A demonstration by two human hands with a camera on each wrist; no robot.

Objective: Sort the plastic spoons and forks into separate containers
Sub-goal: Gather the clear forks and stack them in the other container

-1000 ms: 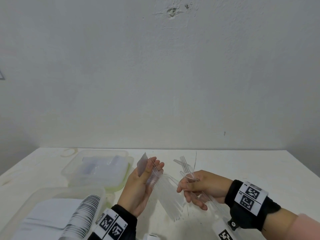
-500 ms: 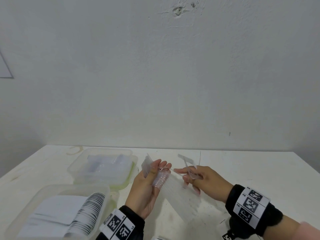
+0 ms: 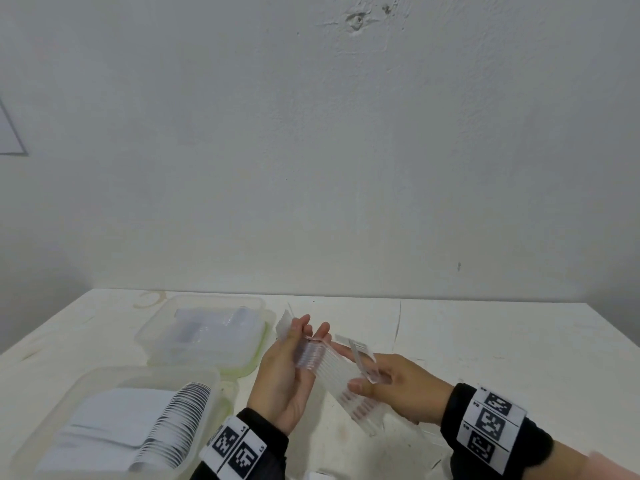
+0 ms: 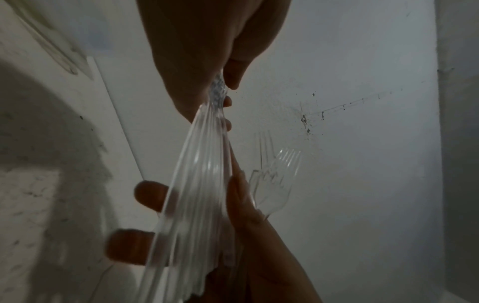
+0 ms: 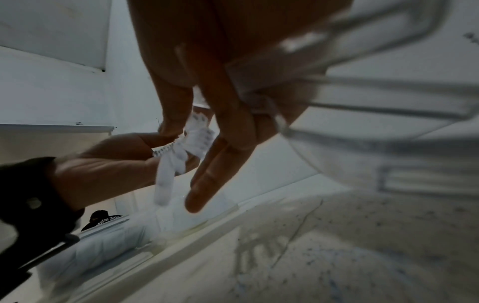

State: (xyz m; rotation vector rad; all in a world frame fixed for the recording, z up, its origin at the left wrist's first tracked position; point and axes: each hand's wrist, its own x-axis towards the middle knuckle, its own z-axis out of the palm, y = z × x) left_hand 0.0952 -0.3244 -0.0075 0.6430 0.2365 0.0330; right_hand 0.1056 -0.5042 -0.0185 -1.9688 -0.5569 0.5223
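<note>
My left hand (image 3: 304,337) holds a fanned stack of clear plastic cutlery (image 3: 334,372) by one end, thumb against fingers, above the table (image 3: 502,341). In the left wrist view the stack (image 4: 197,184) runs down from that pinch. My right hand (image 3: 360,374) grips a few clear forks (image 3: 360,355) and its thumb and fingers also lie on the stack's lower half. The forks' tines (image 4: 278,174) show beyond the right fingers. Their handles (image 5: 350,86) cross the right palm, blurred. Whether the stack is forks or spoons is unclear.
A clear container (image 3: 86,386) at the near left holds a nested row of white plastic cutlery (image 3: 173,424). Behind it stands a second clear container (image 3: 152,327) on a green lid, with clear pieces inside. A white wall rises behind the table.
My right hand has moved left with its forks, which pointed up before, and now touches the stack in my left hand. The stack is fanned wider. The head view has tilted slightly.
</note>
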